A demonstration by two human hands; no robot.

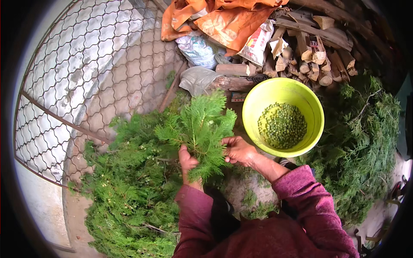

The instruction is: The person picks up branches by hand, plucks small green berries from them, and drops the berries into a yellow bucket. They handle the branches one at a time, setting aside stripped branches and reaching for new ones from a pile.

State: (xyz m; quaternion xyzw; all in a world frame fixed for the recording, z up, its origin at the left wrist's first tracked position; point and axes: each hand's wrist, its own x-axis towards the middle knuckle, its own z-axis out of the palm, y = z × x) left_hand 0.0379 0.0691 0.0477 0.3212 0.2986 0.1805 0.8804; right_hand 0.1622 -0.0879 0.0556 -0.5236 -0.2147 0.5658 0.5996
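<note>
My left hand [187, 161] grips a leafy green conifer sprig [203, 122], thuja or cypress by its flat sprays, and its foliage hides some of the fingers. At the sprig's right edge my right hand [239, 151] has its thumb and fingers drawn together against the foliage. Whether a cone or a twig is pinched there is too small to tell. Just beyond the right hand stands a yellow-green plastic bucket [246, 129]. Many small round green cones [282, 125] cover its bottom.
Left of me lies a big heap of conifer branches [135, 187], with another pile [361, 148] on the right. A wire-mesh panel [106, 67] borders the left. Stacked firewood [313, 58], an orange tarp [232, 25] and stuffed sacks [197, 50] are at the back.
</note>
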